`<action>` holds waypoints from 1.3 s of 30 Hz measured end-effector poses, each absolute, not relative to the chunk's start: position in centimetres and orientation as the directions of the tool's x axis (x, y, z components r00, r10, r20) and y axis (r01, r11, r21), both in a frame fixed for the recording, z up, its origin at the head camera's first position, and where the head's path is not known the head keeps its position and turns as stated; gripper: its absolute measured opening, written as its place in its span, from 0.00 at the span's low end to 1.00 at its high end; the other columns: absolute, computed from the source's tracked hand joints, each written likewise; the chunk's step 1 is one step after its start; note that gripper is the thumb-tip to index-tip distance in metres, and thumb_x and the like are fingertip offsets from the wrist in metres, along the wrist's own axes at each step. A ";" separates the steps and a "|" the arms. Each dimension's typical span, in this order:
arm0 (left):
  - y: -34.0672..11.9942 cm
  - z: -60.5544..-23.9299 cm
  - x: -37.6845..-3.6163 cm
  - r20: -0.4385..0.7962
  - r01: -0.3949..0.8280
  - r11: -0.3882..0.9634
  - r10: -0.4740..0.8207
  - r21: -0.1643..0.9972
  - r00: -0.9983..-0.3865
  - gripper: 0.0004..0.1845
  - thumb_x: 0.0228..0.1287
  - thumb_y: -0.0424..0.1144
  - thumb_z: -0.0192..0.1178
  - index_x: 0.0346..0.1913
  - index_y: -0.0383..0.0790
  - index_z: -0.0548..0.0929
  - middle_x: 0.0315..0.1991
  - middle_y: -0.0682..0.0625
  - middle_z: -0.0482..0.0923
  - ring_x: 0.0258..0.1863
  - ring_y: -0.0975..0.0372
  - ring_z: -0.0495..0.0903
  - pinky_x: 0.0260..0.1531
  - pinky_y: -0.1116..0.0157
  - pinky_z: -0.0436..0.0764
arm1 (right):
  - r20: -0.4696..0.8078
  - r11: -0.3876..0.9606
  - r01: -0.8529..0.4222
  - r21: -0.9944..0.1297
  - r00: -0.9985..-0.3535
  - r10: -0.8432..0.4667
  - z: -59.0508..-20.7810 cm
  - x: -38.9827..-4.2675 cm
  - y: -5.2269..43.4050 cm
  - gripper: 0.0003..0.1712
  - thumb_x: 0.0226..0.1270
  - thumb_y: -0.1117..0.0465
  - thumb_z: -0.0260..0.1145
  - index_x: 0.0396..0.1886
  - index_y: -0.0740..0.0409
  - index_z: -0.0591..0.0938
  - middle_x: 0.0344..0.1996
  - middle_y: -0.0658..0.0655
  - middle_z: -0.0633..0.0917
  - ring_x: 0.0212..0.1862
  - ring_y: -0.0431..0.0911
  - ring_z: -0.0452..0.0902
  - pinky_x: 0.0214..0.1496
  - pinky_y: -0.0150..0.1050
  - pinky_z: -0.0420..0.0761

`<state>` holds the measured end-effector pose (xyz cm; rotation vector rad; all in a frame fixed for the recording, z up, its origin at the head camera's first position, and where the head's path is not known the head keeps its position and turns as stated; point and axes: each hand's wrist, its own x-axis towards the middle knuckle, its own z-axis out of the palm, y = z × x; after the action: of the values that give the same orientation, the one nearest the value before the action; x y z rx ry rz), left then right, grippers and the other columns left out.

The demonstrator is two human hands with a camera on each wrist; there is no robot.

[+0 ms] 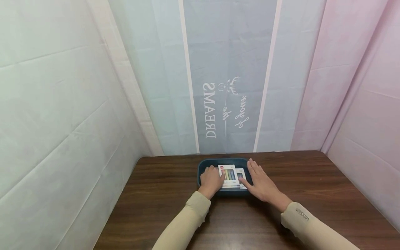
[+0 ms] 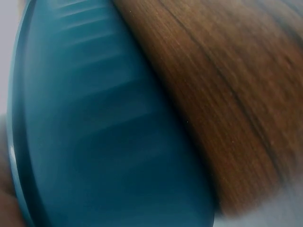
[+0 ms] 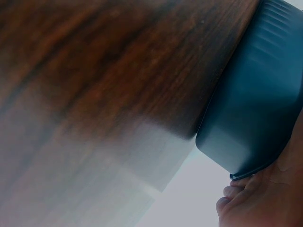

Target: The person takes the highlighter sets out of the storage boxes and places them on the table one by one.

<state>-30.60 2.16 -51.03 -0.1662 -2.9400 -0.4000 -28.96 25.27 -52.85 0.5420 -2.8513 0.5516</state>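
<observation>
A dark teal plastic basket point(image 1: 225, 161) stands near the table's back edge. In it lies a white box point(image 1: 229, 184) whose front shows a row of coloured sticks, perhaps crayons. A second, smaller-looking white box point(image 1: 242, 171) sits partly behind it on the right. My left hand point(image 1: 211, 180) reaches in over the left side; its fingers are bent and its thumb lies on the first box's left edge. My right hand point(image 1: 261, 184) lies across the basket's right rim with fingers straight and the thumb at the second box. Both wrist views show the basket's outer wall point(image 2: 90, 123).
The brown wooden table point(image 1: 156, 208) extends around the basket on both sides. A printed curtain point(image 1: 228, 52) hangs right behind the table's back edge. Pale cloth walls point(image 1: 62, 121) enclose the left and right.
</observation>
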 end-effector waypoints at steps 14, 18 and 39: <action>2.4 -51.1 -30.6 0.229 0.100 0.943 0.027 0.317 -0.973 0.20 0.77 0.51 0.67 0.42 0.34 0.92 0.41 0.44 0.86 0.40 0.54 0.83 0.33 0.54 0.88 | 0.252 0.865 -0.385 -0.321 -0.915 -0.314 -52.8 -29.0 25.2 0.56 0.81 0.34 0.60 0.84 0.74 0.55 0.84 0.73 0.54 0.85 0.66 0.48 0.84 0.65 0.53; 2.4 -51.1 -30.7 0.241 0.100 0.940 0.020 0.325 -0.970 0.19 0.75 0.50 0.68 0.40 0.34 0.92 0.40 0.44 0.86 0.39 0.54 0.83 0.32 0.54 0.88 | 0.255 0.868 -0.383 -0.316 -0.916 -0.311 -52.7 -28.9 25.2 0.56 0.80 0.34 0.60 0.84 0.74 0.55 0.84 0.73 0.54 0.85 0.67 0.49 0.85 0.65 0.53; 1.9 -51.2 -31.0 0.363 0.143 0.904 -0.014 0.403 -0.932 0.20 0.70 0.50 0.74 0.25 0.40 0.89 0.26 0.47 0.84 0.24 0.58 0.81 0.20 0.59 0.81 | 0.248 0.860 -0.390 -0.330 -0.914 -0.320 -52.8 -28.9 25.2 0.56 0.81 0.33 0.58 0.84 0.74 0.55 0.84 0.73 0.54 0.85 0.67 0.48 0.84 0.66 0.53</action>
<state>-31.01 1.93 -51.21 -0.0945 -2.7067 -0.6110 -28.90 25.18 -52.76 0.5492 -2.8495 0.5630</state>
